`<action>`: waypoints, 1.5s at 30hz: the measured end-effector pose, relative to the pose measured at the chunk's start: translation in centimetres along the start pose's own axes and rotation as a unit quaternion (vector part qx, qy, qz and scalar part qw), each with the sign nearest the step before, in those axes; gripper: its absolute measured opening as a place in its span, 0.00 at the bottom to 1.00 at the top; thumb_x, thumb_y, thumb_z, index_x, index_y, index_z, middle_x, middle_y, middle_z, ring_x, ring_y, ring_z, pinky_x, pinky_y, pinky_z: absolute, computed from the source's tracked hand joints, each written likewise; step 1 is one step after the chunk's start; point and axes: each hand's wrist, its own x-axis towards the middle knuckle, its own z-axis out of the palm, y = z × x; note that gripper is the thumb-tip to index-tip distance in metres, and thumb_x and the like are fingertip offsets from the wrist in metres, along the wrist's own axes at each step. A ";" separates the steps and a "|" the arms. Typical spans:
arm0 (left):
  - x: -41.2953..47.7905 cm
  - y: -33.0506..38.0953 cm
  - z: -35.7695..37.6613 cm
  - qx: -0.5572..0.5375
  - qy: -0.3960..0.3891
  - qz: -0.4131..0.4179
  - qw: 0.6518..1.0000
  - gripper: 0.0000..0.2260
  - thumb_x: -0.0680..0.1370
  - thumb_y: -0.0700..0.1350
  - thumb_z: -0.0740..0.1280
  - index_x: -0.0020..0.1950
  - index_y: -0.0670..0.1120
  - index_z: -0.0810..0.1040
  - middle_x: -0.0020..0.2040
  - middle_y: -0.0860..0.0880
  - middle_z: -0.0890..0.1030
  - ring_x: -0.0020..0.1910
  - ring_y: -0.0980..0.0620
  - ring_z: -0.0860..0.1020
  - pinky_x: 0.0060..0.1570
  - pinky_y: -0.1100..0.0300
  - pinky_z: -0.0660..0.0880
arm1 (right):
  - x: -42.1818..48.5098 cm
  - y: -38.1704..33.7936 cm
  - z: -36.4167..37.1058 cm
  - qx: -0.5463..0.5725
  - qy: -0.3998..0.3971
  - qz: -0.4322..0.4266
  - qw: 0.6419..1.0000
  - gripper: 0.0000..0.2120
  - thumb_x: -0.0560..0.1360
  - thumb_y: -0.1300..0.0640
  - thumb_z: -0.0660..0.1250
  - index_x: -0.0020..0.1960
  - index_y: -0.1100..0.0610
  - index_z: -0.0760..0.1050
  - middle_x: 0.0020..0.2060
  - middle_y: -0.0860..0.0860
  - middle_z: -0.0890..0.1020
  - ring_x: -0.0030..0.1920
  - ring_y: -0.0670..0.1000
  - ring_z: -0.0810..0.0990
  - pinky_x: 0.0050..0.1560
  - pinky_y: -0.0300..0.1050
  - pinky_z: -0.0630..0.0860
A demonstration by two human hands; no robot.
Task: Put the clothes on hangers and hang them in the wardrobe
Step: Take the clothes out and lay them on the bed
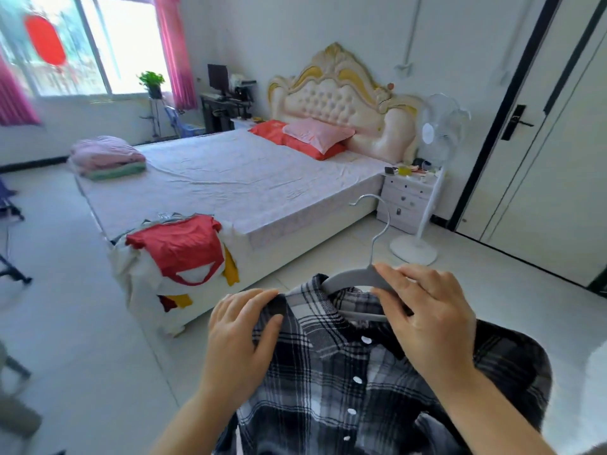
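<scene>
The bed [230,178] is carrying 2 pillows [315,133] against the headboard [338,90], with folded blankets [108,157] and a clothes pile [177,244] lying at the corners far from the headboard.

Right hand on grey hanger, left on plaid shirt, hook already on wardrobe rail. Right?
No: head view shows the hook of the grey hanger free in air, on no rail; right hand holds it, left hand holds the plaid shirt.

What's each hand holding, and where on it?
Left hand pinches the plaid shirt at the shoulder beside the collar; right hand grips the grey hanger on its arm below the hook.
</scene>
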 end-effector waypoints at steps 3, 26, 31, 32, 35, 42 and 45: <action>2.1 -3.9 -0.9 0.025 0.014 -0.016 0.999 0.17 0.74 0.52 0.60 0.56 0.45 0.79 0.52 0.56 0.75 0.54 0.55 0.72 0.56 0.42 0.72 | 1.4 -1.3 5.3 0.049 -0.007 0.001 0.999 0.13 0.72 0.51 0.68 0.54 0.56 0.81 0.41 0.51 0.81 0.40 0.47 0.70 0.39 0.35 0.69; 22.7 -29.8 2.0 0.196 0.066 -0.222 0.953 0.17 0.71 0.39 0.72 0.59 0.46 0.78 0.56 0.50 0.79 0.57 0.47 0.76 0.59 0.50 0.67 | 16.5 -5.1 48.8 0.320 -0.105 0.003 0.942 0.12 0.68 0.55 0.72 0.51 0.53 0.82 0.42 0.50 0.82 0.45 0.49 0.72 0.45 0.36 0.69; 27.5 -36.8 3.0 0.207 0.079 -0.234 0.947 0.16 0.72 0.43 0.69 0.59 0.46 0.78 0.55 0.49 0.80 0.56 0.47 0.76 0.58 0.51 0.67 | 19.2 -6.5 57.5 0.343 -0.142 0.001 0.928 0.13 0.67 0.57 0.74 0.51 0.52 0.82 0.42 0.49 0.81 0.43 0.51 0.75 0.44 0.35 0.69; 28.5 -38.5 3.3 0.206 0.080 -0.238 0.946 0.16 0.72 0.43 0.69 0.59 0.46 0.78 0.55 0.49 0.80 0.56 0.47 0.76 0.58 0.51 0.66 | 19.6 -7.0 59.4 0.346 -0.148 0.005 0.927 0.13 0.67 0.58 0.75 0.51 0.52 0.82 0.42 0.48 0.81 0.44 0.51 0.74 0.43 0.37 0.70; 31.4 -44.1 3.6 0.200 0.069 -0.245 0.946 0.17 0.72 0.41 0.72 0.60 0.47 0.77 0.57 0.51 0.79 0.58 0.49 0.75 0.60 0.54 0.64 | 20.8 -8.7 65.4 0.344 -0.165 0.021 0.924 0.15 0.64 0.60 0.77 0.50 0.51 0.82 0.41 0.48 0.81 0.44 0.50 0.73 0.41 0.40 0.71; 39.0 -56.7 2.4 0.205 0.047 -0.260 0.942 0.18 0.70 0.40 0.74 0.59 0.46 0.78 0.55 0.49 0.80 0.56 0.47 0.77 0.59 0.52 0.67 | 25.4 -13.8 78.8 0.355 -0.217 0.037 0.908 0.16 0.63 0.61 0.78 0.50 0.51 0.83 0.42 0.48 0.82 0.42 0.55 0.76 0.40 0.42 0.71; 42.1 -61.7 1.9 0.211 0.038 -0.273 0.938 0.17 0.70 0.39 0.73 0.59 0.45 0.78 0.55 0.48 0.80 0.56 0.46 0.77 0.59 0.50 0.67 | 27.2 -15.7 84.2 0.366 -0.247 0.043 0.896 0.16 0.64 0.61 0.77 0.50 0.51 0.82 0.42 0.48 0.82 0.44 0.55 0.76 0.42 0.42 0.70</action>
